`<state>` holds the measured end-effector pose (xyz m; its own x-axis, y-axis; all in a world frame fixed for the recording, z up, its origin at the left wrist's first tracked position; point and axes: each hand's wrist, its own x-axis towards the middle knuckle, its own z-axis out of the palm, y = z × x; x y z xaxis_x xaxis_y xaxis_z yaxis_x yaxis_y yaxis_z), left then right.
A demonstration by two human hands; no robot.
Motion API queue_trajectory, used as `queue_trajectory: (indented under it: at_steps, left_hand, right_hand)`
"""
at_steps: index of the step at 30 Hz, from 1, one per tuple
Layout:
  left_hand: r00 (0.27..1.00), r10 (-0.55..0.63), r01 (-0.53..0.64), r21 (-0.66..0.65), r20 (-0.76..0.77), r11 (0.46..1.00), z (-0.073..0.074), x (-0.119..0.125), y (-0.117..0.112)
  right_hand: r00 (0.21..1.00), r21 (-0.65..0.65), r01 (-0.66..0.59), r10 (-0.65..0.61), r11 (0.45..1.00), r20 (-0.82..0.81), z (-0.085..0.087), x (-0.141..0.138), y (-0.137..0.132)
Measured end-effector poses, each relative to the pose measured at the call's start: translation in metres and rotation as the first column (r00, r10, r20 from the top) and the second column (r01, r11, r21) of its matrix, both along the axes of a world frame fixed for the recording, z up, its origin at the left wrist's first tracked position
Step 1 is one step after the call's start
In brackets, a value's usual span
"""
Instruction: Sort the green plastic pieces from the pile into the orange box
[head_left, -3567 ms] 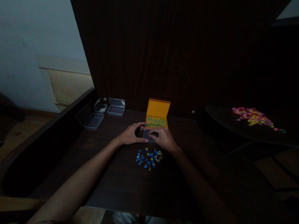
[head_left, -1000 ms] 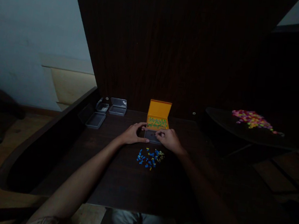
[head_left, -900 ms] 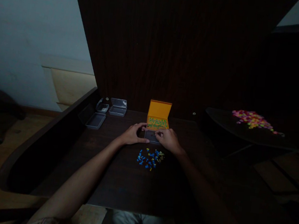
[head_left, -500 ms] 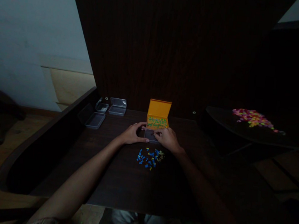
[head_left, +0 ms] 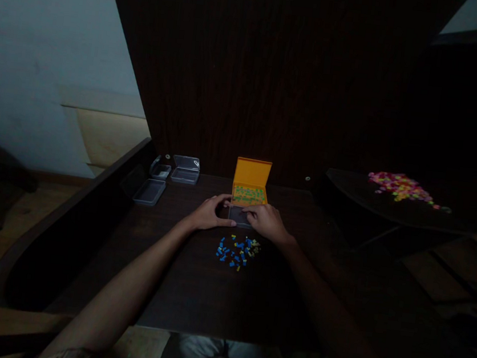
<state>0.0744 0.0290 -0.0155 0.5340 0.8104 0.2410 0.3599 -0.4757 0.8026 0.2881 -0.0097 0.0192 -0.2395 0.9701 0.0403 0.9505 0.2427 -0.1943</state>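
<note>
My left hand [head_left: 209,213] grips the left end of a small clear plastic box [head_left: 238,218], its thumb at the near edge and its fingers at the far side. Over the right part of that box is my right hand [head_left: 270,224], its index finger stretched into it and the thumb apart. I see nothing between those fingers, and the hand hides part of the box. Directly behind stands an open orange box [head_left: 252,172] with many small green pieces [head_left: 249,194] inside. Small blue and yellow pieces [head_left: 236,252] lie loose on the table in front of my hands.
Several open clear plastic cases, among them one near the side panel [head_left: 149,192] and one farther back [head_left: 185,176], stand at the back left of the dark table [head_left: 191,294]. A tall dark board rises behind. Pink and yellow pieces [head_left: 405,187] are heaped on a surface at right.
My right index finger has straightened out of a pinch over the clear box. My left hand keeps its hold. The whole view has shifted slightly.
</note>
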Motion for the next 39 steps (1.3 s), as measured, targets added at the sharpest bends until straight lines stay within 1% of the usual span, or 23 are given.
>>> queue_trajectory:
  at_steps: [4, 11, 19, 23, 29, 34, 39]
  left_hand:
    - [1.000, 0.005, -0.004, 0.006, -0.008, 1.000, 0.002, 0.000, -0.001]
    - [1.000, -0.003, 0.003, -0.013, -0.003, 1.000, 0.001, 0.000, -0.001]
    - [1.000, 0.002, -0.002, -0.017, -0.014, 1.000, 0.005, 0.000, -0.002]
    - [1.000, 0.009, -0.009, -0.027, -0.010, 1.000, 0.003, 0.000, -0.002]
    - [1.000, -0.004, 0.004, -0.028, 0.000, 1.000, 0.001, 0.000, -0.001]
    - [1.000, 0.003, -0.003, -0.016, -0.011, 1.000, 0.003, 0.000, -0.002]
    - [1.000, 0.010, -0.010, -0.011, -0.021, 1.000, 0.003, 0.000, -0.002]
  right_hand:
    - [0.999, 0.001, -0.044, 0.044, 0.999, -0.002, 0.001, 0.002, 0.000]
    - [0.996, -0.020, -0.081, 0.081, 0.997, 0.025, 0.003, 0.006, 0.000]
    - [0.994, -0.025, -0.081, 0.083, 0.996, 0.073, 0.005, 0.013, 0.000]
    - [0.994, -0.007, -0.080, 0.081, 0.997, 0.071, 0.005, 0.015, 0.000]
    - [0.993, -0.019, -0.086, 0.087, 0.996, 0.083, 0.006, 0.017, 0.000]
    - [0.994, 0.004, -0.102, 0.102, 0.995, 0.025, 0.004, 0.021, 0.001]
    - [0.992, 0.067, -0.106, 0.110, 0.992, -0.062, 0.007, 0.021, -0.003]
